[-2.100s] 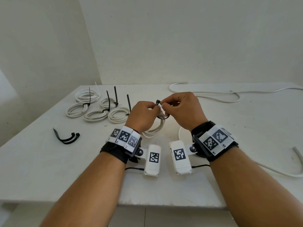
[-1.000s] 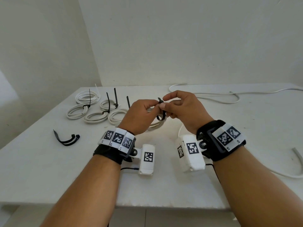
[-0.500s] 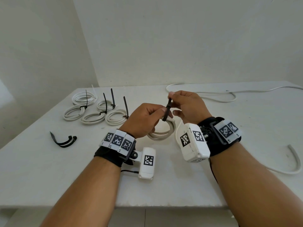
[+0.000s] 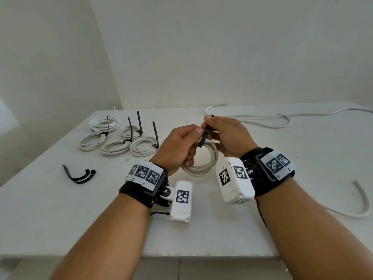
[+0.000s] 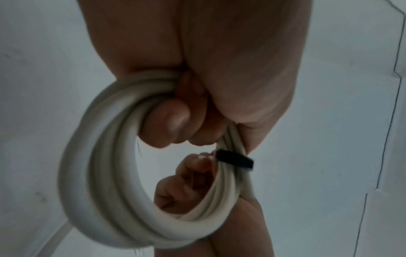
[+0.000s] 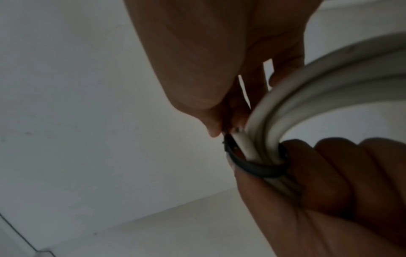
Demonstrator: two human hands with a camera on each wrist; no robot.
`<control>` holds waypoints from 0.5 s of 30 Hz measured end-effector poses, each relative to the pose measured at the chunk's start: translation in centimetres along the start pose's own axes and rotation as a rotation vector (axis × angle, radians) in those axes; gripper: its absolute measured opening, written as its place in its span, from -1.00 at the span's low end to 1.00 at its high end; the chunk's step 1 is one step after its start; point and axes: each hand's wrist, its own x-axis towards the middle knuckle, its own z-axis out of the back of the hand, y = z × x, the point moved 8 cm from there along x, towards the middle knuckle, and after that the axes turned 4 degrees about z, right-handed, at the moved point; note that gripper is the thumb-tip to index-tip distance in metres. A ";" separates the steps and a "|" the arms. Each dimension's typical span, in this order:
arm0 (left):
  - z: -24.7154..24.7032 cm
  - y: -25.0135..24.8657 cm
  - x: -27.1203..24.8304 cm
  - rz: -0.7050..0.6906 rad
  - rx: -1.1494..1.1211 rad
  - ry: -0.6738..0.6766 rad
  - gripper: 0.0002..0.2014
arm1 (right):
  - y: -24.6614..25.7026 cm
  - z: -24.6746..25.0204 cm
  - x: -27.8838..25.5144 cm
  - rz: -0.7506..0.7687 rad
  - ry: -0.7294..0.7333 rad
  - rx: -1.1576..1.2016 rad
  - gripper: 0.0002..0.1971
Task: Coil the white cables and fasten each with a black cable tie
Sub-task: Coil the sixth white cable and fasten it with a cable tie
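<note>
A white cable coil (image 4: 203,166) is held up above the table between both hands. My left hand (image 4: 179,144) grips the coil (image 5: 105,165) with its fingers curled through the loop. A black cable tie (image 4: 204,136) wraps the coil's top strands; the band (image 6: 255,167) circles the bundle (image 6: 307,97). My right hand (image 4: 226,134) pinches the tie's tail between thumb and forefinger and holds it upward. The tie (image 5: 235,160) shows as a short black band in the left wrist view.
Several tied coils (image 4: 121,136) with upright black tie tails lie at the back left. Two spare black ties (image 4: 80,174) lie near the left edge. Loose white cables run along the back right (image 4: 262,118) and the right edge (image 4: 361,199) of the white table (image 4: 60,219).
Both hands lifted the coil off the table and toward me. The right hand drew the tie's tail upward and the tie's loop closed around the strands.
</note>
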 end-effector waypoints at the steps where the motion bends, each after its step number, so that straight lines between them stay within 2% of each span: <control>1: -0.1 -0.1 0.0 -0.012 -0.006 0.012 -0.65 | 0.2 0.5 0.0 0.008 -0.040 -0.006 -0.72; 4: -0.8 -0.3 -0.1 -0.045 -0.048 0.074 -0.71 | 0.3 1.7 0.0 0.018 -0.147 -0.036 -0.72; 6: -1.0 -0.2 -0.2 -0.044 -0.061 0.098 -0.76 | -0.1 1.6 0.0 0.013 -0.166 -0.024 -0.71; 10: -0.6 0.4 -0.3 0.017 -0.070 0.063 -0.93 | -0.4 0.7 -0.4 -0.067 -0.060 -0.020 -0.70; 15: -0.7 0.9 -0.1 0.037 -0.064 0.066 -0.87 | -0.1 0.0 -0.9 -0.063 -0.017 -0.048 -0.74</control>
